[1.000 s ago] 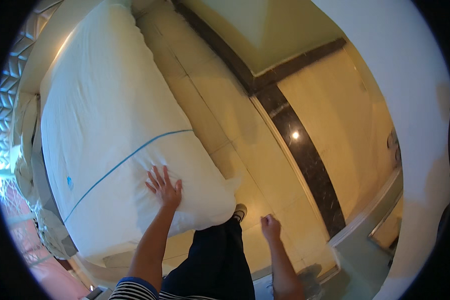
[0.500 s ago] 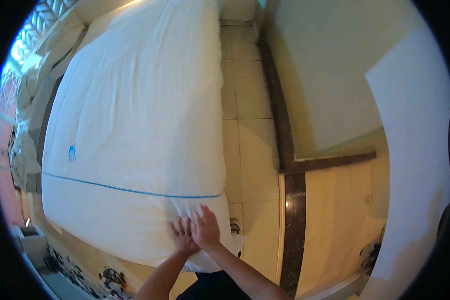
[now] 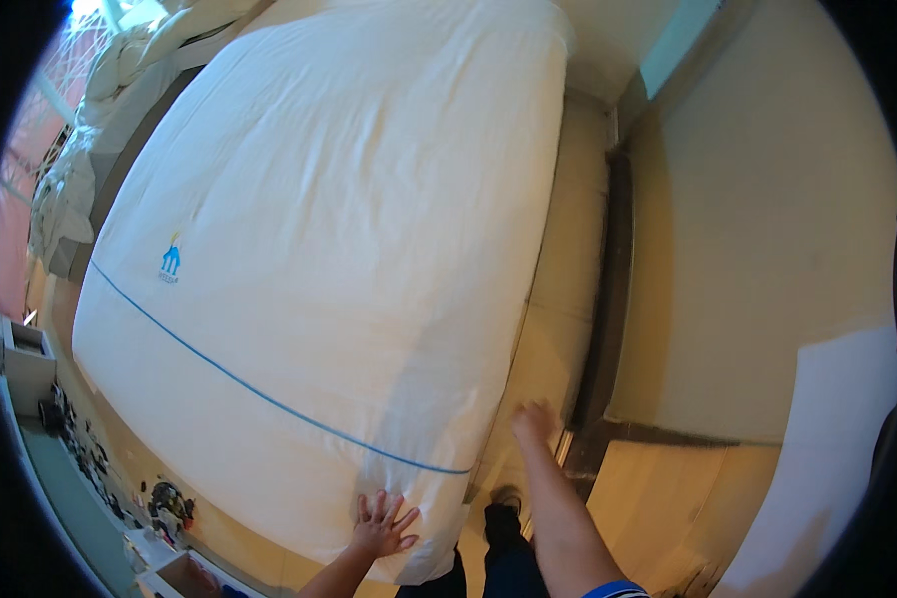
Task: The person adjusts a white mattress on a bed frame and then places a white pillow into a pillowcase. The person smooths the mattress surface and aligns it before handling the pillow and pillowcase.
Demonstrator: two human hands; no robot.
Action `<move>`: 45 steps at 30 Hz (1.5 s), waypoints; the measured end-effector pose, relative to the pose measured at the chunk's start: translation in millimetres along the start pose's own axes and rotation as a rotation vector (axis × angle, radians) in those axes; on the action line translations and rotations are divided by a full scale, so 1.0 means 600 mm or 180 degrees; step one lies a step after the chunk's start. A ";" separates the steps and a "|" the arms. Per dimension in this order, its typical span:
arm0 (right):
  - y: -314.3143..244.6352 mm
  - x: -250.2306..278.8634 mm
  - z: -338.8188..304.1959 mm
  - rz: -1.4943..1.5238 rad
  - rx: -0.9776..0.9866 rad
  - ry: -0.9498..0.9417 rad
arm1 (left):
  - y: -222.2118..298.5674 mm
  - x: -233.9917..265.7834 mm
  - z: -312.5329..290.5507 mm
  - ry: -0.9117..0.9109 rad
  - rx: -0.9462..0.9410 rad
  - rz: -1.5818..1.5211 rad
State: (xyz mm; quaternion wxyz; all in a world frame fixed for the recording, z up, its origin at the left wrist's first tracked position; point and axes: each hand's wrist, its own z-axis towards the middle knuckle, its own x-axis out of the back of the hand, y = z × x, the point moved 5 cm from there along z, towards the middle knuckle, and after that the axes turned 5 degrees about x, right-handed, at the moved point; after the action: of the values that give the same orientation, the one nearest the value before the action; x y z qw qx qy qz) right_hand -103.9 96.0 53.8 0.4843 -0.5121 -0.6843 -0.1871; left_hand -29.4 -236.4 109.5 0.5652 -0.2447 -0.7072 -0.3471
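A large bed with a white cover point(image 3: 339, 229) fills the middle of the head view. A blue line point(image 3: 269, 399) crosses the cover near its foot end, and a small blue printed mark point(image 3: 170, 259) sits toward the left. My left hand point(image 3: 380, 524) lies on the cover near the bed's near right corner, fingers spread, holding nothing. Past the bed's right side, my right hand point(image 3: 535, 423) hangs over the tiled floor, apart from the cover. Its fingers are smeared by motion.
A narrow strip of tiled floor point(image 3: 553, 334) runs between the bed and the right wall point(image 3: 757, 229) with its dark skirting point(image 3: 608, 299). Crumpled pale bedding point(image 3: 65, 204) lies at the far left. Small dark items point(image 3: 169, 506) lie on the floor at lower left.
My right hand has left the cover and swung right, over the floor. The left hand stays on the cover, fingers spread wider. My view has turned, and the bed appears tilted.
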 end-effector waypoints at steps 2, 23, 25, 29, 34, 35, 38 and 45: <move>0.067 0.020 0.020 -0.0585 0.0495 0.0038 | 0.000 0.040 0.015 0.0141 0.0092 -0.0392; -0.233 0.266 0.264 0.0837 0.2940 0.0356 | 0.042 0.068 0.712 -0.1065 0.0504 -0.0979; -0.304 0.272 0.274 0.0644 0.3334 0.0378 | 0.172 -0.006 0.632 -0.2560 -0.0725 -0.3368; -0.439 0.239 0.250 0.0522 0.4249 -0.0027 | 0.126 0.118 0.616 -0.0267 0.0484 -0.3684; -0.568 0.133 0.181 0.0220 0.5030 -0.0412 | -0.199 0.199 0.614 0.1820 0.2423 -0.1153; -0.592 0.115 0.173 0.0166 0.5150 -0.0418 | -0.276 0.214 0.624 0.1791 0.3123 -0.0776; -0.638 0.094 0.205 -0.0089 0.5177 -0.0370 | -0.418 0.242 0.666 0.1609 0.3813 -0.0446; -0.489 0.251 0.527 0.0261 0.3095 0.1175 | -0.185 0.179 0.885 -0.0076 0.1883 -0.0466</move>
State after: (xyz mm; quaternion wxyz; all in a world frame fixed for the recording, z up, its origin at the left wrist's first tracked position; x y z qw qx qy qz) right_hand -512.7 293.4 107.1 0.7856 -0.2129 -0.5748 0.0842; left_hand -471.8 95.1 126.1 0.5771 -0.0219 -0.8000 -0.1629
